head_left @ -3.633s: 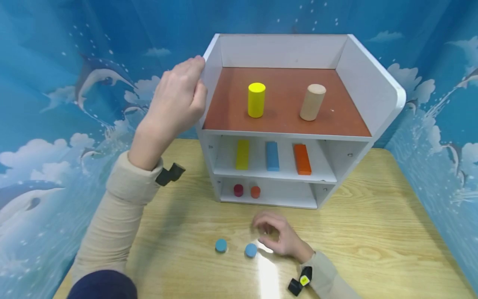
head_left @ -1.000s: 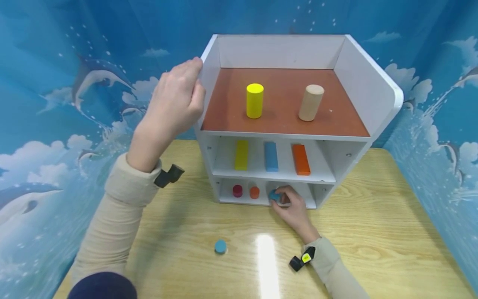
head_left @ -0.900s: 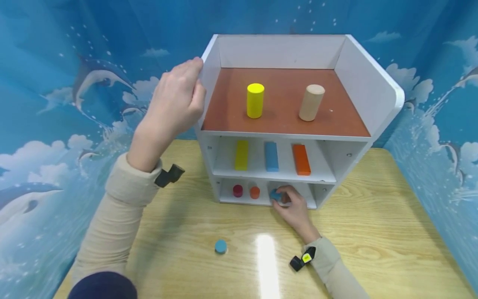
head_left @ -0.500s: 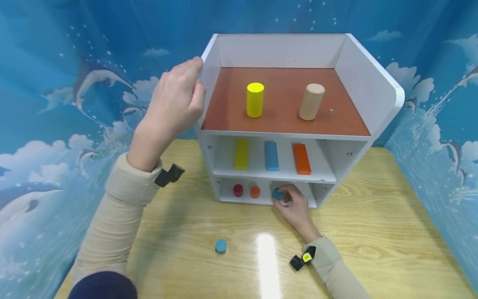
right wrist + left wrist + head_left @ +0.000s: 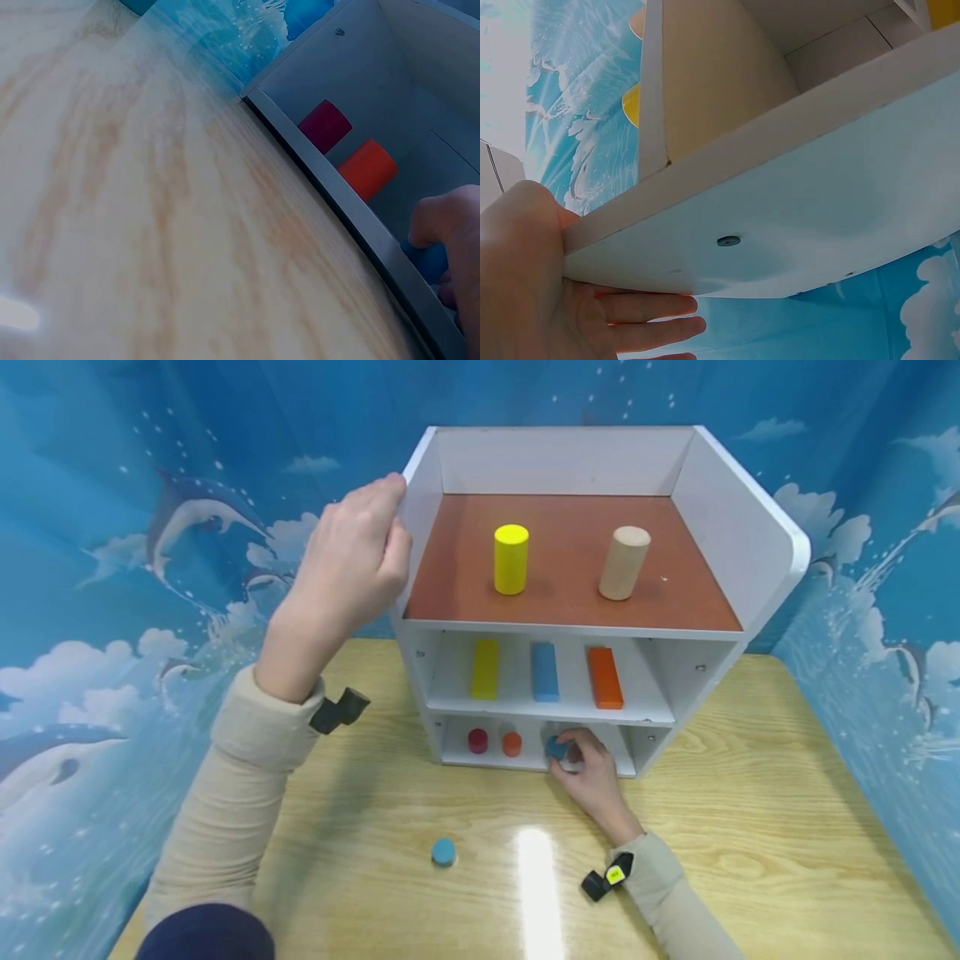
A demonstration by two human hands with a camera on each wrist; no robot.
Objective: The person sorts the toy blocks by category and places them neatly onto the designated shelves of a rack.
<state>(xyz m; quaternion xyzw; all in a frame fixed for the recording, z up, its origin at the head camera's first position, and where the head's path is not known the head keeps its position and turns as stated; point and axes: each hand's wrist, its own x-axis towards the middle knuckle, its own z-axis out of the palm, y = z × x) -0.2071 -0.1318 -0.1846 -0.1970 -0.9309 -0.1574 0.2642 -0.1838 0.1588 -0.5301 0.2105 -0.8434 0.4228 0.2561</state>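
Observation:
My right hand [image 5: 588, 777] pinches a small blue cylinder [image 5: 556, 747] in the bottom compartment of the white shelf unit [image 5: 420, 710]. In the right wrist view the blue cylinder [image 5: 429, 261] shows between thumb and fingers, just inside the front lip. Left of it in that compartment stand a dark red cylinder [image 5: 477, 741] and an orange cylinder [image 5: 512, 744]. My left hand [image 5: 348, 564] holds the top of the unit's left side panel [image 5: 727, 202], thumb on one side and fingers on the other. A second blue disc-like cylinder [image 5: 443, 852] lies on the table in front.
Upright on the brown top shelf [image 5: 562, 518] are a yellow cylinder [image 5: 511, 560] and a plain wooden one [image 5: 624, 564]. The middle shelf bears a yellow block [image 5: 485, 669], a blue block [image 5: 545, 672] and an orange block [image 5: 605, 678]. An ocean-print curtain [image 5: 112, 568] surrounds the wooden table [image 5: 787, 810].
Since the oldest frame, my right hand has carried one blue cylinder from the table into the bottom compartment. Over the last second it has barely shifted. My left hand keeps its place.

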